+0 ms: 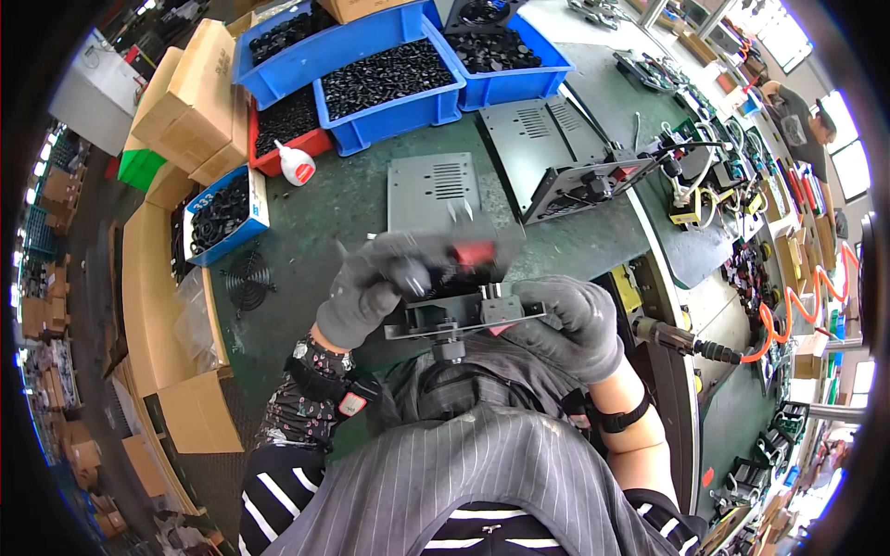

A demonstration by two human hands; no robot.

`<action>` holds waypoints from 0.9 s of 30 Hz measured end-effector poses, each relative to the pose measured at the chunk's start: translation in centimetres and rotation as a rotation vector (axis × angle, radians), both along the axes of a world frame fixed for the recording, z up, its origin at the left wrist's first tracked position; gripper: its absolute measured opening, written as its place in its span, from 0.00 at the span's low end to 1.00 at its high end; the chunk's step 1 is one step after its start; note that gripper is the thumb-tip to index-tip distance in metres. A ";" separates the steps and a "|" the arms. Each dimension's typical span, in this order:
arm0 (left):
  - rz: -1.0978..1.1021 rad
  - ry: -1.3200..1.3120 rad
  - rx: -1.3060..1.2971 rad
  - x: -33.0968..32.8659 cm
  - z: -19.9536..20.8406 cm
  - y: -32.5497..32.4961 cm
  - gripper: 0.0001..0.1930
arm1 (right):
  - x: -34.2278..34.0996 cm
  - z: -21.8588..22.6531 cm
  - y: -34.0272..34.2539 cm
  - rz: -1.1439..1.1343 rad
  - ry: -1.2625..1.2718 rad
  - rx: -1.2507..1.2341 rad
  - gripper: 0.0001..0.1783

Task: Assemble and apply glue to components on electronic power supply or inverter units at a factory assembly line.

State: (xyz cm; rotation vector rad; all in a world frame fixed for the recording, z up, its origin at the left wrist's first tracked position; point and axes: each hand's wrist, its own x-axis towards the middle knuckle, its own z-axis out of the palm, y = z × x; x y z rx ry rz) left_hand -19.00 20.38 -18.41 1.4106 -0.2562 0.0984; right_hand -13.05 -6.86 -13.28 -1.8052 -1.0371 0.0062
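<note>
Both my hands wear grey gloves. Between them, just above my lap at the bench's near edge, a black metal panel (431,321) is held tilted, nearly edge-on, with small block-like parts fitted to it. A red part (475,253) shows on its upper, motion-blurred side. My left hand (357,301) is closed on the panel's left side, its fingers partly smeared. My right hand (573,326) grips the right end, thumb and fingers closed round it. Beyond them lies a grey slotted metal plate (417,190) flat on the green bench top (324,208).
Blue bins (399,125) of small black parts line the back, beside a red bin (306,144). A white bottle (297,167) stands before them. Cardboard boxes (190,93) fill the left. Another fitted panel (579,190) rests at right, near a power screwdriver (663,334) on an orange coiled hose (765,324).
</note>
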 end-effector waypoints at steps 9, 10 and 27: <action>-0.101 -0.140 -0.058 -0.8 -0.4 -3.1 0.48 | 4.0 3.7 -5.6 -0.392 -0.162 0.071 0.09; -0.115 0.185 -0.382 -0.8 -0.2 -3.2 0.40 | 5.4 3.6 -6.5 -0.578 -0.206 0.113 0.08; 0.046 0.815 -0.801 -1.2 -0.2 -2.3 0.28 | 14.5 6.6 -8.0 -0.427 -0.670 -0.604 0.46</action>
